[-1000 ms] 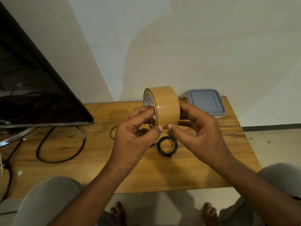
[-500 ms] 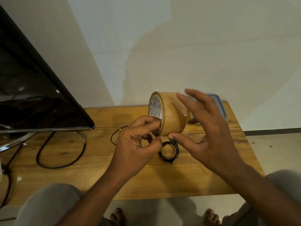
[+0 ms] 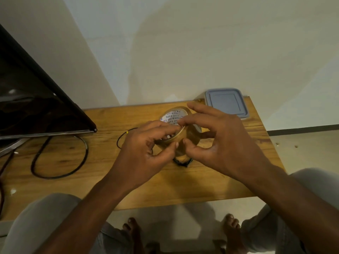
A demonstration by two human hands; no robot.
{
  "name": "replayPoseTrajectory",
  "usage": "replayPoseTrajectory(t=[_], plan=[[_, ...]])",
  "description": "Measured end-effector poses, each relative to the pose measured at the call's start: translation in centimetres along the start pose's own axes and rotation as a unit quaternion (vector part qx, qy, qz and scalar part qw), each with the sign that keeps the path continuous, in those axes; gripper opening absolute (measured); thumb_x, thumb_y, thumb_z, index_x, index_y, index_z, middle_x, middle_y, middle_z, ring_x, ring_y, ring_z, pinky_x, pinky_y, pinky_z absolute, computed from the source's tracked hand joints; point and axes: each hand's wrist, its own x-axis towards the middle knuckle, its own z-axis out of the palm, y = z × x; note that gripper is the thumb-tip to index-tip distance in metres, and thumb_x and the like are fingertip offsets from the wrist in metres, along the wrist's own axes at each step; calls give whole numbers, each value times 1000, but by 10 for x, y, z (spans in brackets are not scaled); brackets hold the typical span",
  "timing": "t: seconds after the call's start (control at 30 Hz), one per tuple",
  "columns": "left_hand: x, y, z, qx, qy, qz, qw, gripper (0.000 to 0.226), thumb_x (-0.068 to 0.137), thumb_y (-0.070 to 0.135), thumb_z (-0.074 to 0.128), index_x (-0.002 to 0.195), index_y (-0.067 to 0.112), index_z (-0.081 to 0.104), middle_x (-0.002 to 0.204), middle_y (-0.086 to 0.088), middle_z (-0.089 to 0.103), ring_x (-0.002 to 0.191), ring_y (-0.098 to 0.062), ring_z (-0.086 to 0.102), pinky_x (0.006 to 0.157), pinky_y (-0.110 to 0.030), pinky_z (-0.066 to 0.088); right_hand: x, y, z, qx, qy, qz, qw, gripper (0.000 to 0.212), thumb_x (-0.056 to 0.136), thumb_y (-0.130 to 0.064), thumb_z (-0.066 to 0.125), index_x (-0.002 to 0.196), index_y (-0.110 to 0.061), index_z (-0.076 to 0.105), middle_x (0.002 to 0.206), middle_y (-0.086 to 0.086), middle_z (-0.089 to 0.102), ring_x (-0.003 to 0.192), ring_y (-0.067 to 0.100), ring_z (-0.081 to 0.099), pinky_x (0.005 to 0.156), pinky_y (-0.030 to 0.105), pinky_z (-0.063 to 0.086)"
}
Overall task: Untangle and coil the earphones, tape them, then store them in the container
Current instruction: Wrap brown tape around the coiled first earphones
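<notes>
A brown tape roll (image 3: 185, 138) with a white printed core is held above the wooden table (image 3: 183, 180), tilted so the core faces up. My left hand (image 3: 145, 153) grips its near left rim, thumb on the tape band. My right hand (image 3: 218, 142) holds the right side, thumb beside the left thumb and fingertips over the top rim. The coiled black earphones (image 3: 182, 163) lie on the table just below the roll, mostly hidden by it; a thin black wire (image 3: 121, 137) loops out to the left. The grey lidded container (image 3: 226, 103) sits at the table's far right corner.
A dark monitor (image 3: 36, 103) stands at the left with a thick black cable (image 3: 60, 162) looped on the table under it. A white wall runs behind the table. My knees and bare feet are below the near edge.
The tape roll has been lowered and tipped so its core faces up. My right hand, spread open half a second ago, has closed back onto the roll's right side.
</notes>
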Motion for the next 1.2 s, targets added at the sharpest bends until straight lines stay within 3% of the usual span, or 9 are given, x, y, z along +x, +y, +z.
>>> replayPoseTrajectory(t=[0.27, 0.37, 0.5, 0.63, 0.77, 0.93, 1.0, 1.1, 1.2], plan=[[-2, 2, 1, -1, -13, 0, 1000, 28, 88, 9, 68, 115, 9, 73, 107, 6, 70, 95, 0, 65, 76, -10, 43, -1, -11, 1, -49, -9, -26, 998, 37, 81, -40, 64, 112, -21, 73, 113, 5, 73, 110, 20, 65, 79, 31, 60], [-2, 1, 1, -5, -17, -7, 1000, 28, 88, 10, 68, 116, 9, 73, 108, 4, 71, 99, -8, 67, 78, -19, 50, -1, -6, 3, -23, -6, -17, 1000, 31, 83, -26, 68, 112, -18, 76, 115, 6, 74, 113, 19, 66, 83, 26, 60], [-3, 1, 2, -20, -13, -42, 999, 27, 87, 10, 68, 113, 13, 74, 104, 8, 70, 93, -7, 65, 72, -11, 42, 0, 3, 5, 2, 1, -7, 1000, 33, 85, -11, 72, 117, -19, 75, 126, 9, 70, 126, 12, 59, 92, 21, 57], [-4, 0, 7, -41, 6, -85, 995, 27, 84, 13, 67, 109, 21, 74, 96, 16, 68, 90, -14, 64, 70, -24, 50, -1, 5, 4, 24, -19, 21, 999, 38, 82, -21, 76, 120, -24, 73, 130, 3, 68, 132, 5, 51, 94, 26, 57], [-4, -1, 8, -39, 6, -97, 994, 28, 84, 19, 65, 111, 19, 74, 100, 14, 69, 95, -17, 64, 77, -40, 55, 0, 4, 8, 46, 1, 16, 999, 30, 82, -15, 73, 112, -22, 77, 112, 3, 75, 117, 9, 60, 84, 23, 57], [-5, 1, 9, -54, 13, -112, 992, 27, 85, 18, 62, 108, 28, 71, 97, 14, 67, 92, -16, 62, 75, -31, 51, 4, 7, 8, 108, 22, 96, 989, 36, 79, -17, 74, 108, -38, 76, 132, -9, 65, 121, -15, 51, 98, 30, 55], [-4, 5, 11, -114, 42, -160, 980, 26, 86, 13, 59, 106, 25, 71, 92, 15, 67, 79, -5, 61, 67, -18, 47, 5, 9, 11, 140, 51, 144, 978, 43, 79, -24, 77, 119, -39, 72, 142, -10, 58, 130, -4, 51, 104, 35, 51], [-1, 13, 14, -216, 87, -229, 945, 24, 94, 0, 52, 100, 16, 69, 77, 13, 65, 63, 2, 55, 58, -12, 44, 4, 6, 13, 271, 28, 286, 919, 76, 73, -47, 84, 141, -35, 53, 141, -10, 57, 118, 14, 63, 88, 39, 59], [-2, 17, 15, -242, 97, -248, 933, 24, 94, -1, 47, 95, 12, 67, 79, 15, 64, 70, 5, 54, 62, -11, 44, 2, 1, 12, 392, -10, 299, 870, 78, 74, -37, 79, 145, -21, 50, 129, 1, 64, 99, 17, 74, 71, 36, 63]])
